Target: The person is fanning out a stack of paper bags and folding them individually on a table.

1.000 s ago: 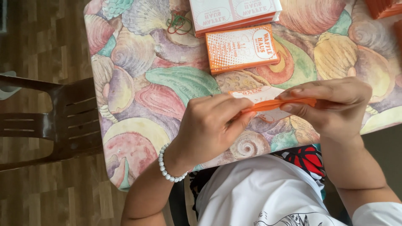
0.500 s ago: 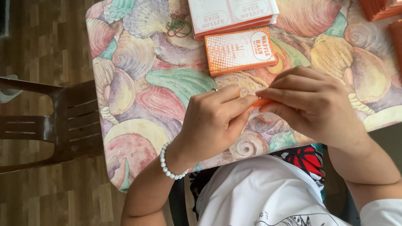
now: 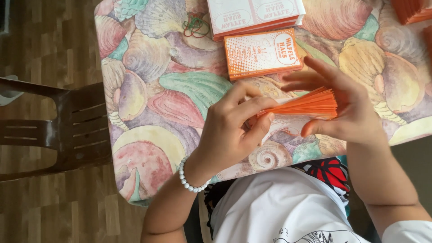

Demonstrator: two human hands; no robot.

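Observation:
Both hands hold one stack of thin orange paper sheets point(image 3: 306, 104) above the near edge of a table covered with a seashell-patterned cloth point(image 3: 153, 90). My left hand point(image 3: 231, 130), with a white bead bracelet at the wrist, pinches the stack's left end, where the sheets come together. My right hand point(image 3: 342, 105) cups the right end, fingers spread, and the sheets fan apart there.
A flat orange-and-white printed packet point(image 3: 263, 53) lies just beyond the hands. A white stack of similar packets point(image 3: 254, 15) sits at the far edge, rubber bands point(image 3: 194, 26) to its left. More orange stacks point(image 3: 411, 10) are at the top right. A dark wooden chair point(image 3: 58, 128) stands left.
The orange stack was held flat, then my hands closed together over it. Now the right end is fanned open and my right fingers are spread.

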